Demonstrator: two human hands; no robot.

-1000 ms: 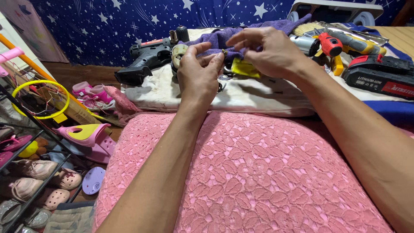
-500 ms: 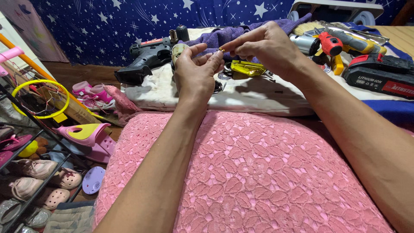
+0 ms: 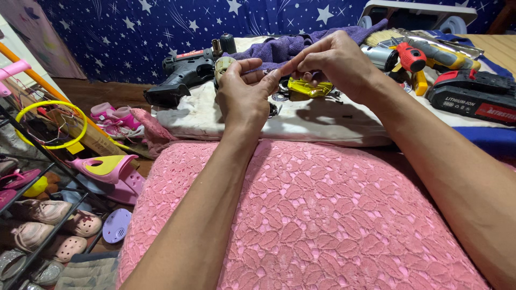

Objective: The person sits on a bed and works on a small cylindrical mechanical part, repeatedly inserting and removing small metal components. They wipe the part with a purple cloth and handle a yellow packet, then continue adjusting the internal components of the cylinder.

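Both hands are working above the near edge of the white cloth (image 3: 215, 121), with open room over the pink cushion (image 3: 322, 225) below. The left hand (image 3: 242, 96) is gripping a cylindrical metal part (image 3: 222, 67); the right hand (image 3: 333, 64) is pinching something small, probably a screw, just above the yellow piece (image 3: 306, 88).

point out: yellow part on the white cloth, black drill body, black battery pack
yellow part (image 3: 307, 88), head view, on its top face just below the right hand's fingers.
black drill body (image 3: 183, 75), head view, on the middle of its housing.
black battery pack (image 3: 473, 96), head view, on its upper casing.
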